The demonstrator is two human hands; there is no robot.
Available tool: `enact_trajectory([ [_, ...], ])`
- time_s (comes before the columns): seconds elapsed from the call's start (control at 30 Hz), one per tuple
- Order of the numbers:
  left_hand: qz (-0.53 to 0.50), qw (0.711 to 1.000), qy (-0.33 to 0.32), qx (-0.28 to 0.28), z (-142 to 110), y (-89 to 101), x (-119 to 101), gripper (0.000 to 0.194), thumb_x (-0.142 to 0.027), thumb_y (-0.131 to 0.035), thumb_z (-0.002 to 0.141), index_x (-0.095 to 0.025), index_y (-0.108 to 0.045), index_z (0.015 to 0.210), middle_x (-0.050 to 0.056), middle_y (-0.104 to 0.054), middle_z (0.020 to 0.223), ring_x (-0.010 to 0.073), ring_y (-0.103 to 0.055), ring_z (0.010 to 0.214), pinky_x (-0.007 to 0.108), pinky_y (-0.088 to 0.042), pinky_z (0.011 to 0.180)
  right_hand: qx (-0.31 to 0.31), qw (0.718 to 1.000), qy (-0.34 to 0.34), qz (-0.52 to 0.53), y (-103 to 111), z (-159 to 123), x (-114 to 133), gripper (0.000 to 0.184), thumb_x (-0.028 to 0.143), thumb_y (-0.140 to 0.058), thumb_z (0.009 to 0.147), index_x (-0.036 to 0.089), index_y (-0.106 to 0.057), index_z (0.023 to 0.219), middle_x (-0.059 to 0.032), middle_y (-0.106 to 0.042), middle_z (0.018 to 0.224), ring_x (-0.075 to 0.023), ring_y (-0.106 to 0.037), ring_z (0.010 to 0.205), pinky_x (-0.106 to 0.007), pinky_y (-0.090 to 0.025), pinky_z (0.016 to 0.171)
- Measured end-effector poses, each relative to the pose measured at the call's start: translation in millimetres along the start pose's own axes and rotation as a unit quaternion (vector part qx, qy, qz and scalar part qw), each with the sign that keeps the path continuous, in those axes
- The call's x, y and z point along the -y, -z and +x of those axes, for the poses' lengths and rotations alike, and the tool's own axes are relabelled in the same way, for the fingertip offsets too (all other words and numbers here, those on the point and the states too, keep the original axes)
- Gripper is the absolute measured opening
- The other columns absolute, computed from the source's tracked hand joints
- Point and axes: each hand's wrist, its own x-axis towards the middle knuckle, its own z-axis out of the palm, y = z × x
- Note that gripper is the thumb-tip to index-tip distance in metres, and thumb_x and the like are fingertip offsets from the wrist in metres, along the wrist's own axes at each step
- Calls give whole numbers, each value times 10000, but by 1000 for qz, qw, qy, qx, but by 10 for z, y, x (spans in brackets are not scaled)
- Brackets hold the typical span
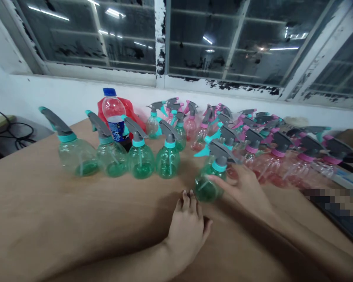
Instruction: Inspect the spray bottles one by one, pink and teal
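My right hand is wrapped round the body of a green spray bottle with a grey and turquoise trigger head. That bottle is slightly blurred; whether its base touches the table I cannot tell. Palm down on the wooden table, my left hand lies with fingers stretched out, just left of and nearer than the held bottle. Left of it stand green spray bottles in a row, the closest being this one. Pink-collared spray bottles crowd the table to the right, some hidden behind others.
A large clear bottle with a blue cap stands behind the green row, in front of a red plastic bag. Windows line the wall behind. A dark, partly pixelated object lies at the right edge. A black cable hangs far left.
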Motion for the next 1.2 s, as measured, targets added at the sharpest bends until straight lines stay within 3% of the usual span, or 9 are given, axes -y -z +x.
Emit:
enact_trajectory([
  [0.1, 4, 1000, 3, -9, -11, 3, -4, 537, -399, -570, 866, 41, -608, 1172, 271, -559, 1238, 378, -512, 1175, 444, -457, 919, -49, 998, 18, -35, -237, 205, 55, 558, 657, -545, 765, 130, -625, 929, -131, -673, 857, -302, -640, 823, -424, -499, 716],
  [0.27, -3, 1000, 1, -21, 7, -29, 31, 523, -410, -569, 859, -7, -611, 1189, 225, -579, 1241, 347, -538, 1150, 428, -446, 942, -77, 995, 29, -59, -474, 430, 82, 563, 694, -485, 774, 151, -616, 843, -103, -650, 769, -276, -624, 768, -378, -484, 660],
  [0.67, -43, 999, -7, -19, 30, -40, 89, 497, -391, -543, 881, -27, -585, 1217, 218, -541, 1291, 352, -494, 1194, 464, -418, 973, -80, 987, 40, -132, -596, 562, 108, 568, 659, -446, 827, 132, -646, 896, -108, -698, 818, -306, -603, 863, -414, -353, 772],
  [0.83, -34, 999, -7, 1, 54, 14, 104, 481, -363, -547, 870, -27, -593, 1212, 227, -535, 1294, 356, -510, 1177, 460, -459, 929, -83, 986, 56, -137, -454, 485, 129, 621, 669, -424, 831, 120, -637, 1031, -126, -712, 950, -309, -592, 934, -413, -352, 793],
  [0.93, -26, 1000, -3, -4, 60, 14, 105, 450, -343, -536, 874, -46, -602, 1205, 218, -541, 1291, 352, -528, 1157, 461, -476, 903, -94, 986, 67, -121, -213, 386, 22, 493, 600, -472, 856, 160, -658, 979, -96, -714, 959, -273, -609, 905, -373, -388, 779],
  [1.03, -19, 1000, -4, -18, 67, 0, 106, 437, -336, -534, 872, -52, -606, 1197, 217, -550, 1281, 357, -542, 1137, 476, -481, 884, -114, 984, 21, -134, 37, 300, -163, 419, 546, -495, 868, 162, -662, 881, -97, -716, 896, -267, -634, 868, -342, -433, 740],
  [1.2, -9, 999, -28, -41, 86, 15, 123, 392, -279, -519, 869, -53, -601, 1178, 209, -573, 1251, 344, -554, 1109, 472, -484, 865, -56, 976, -85, -192, 143, 303, -335, 537, 608, -468, 847, 149, -621, 1082, -128, -734, 872, -318, -688, 740, -349, -440, 562],
])
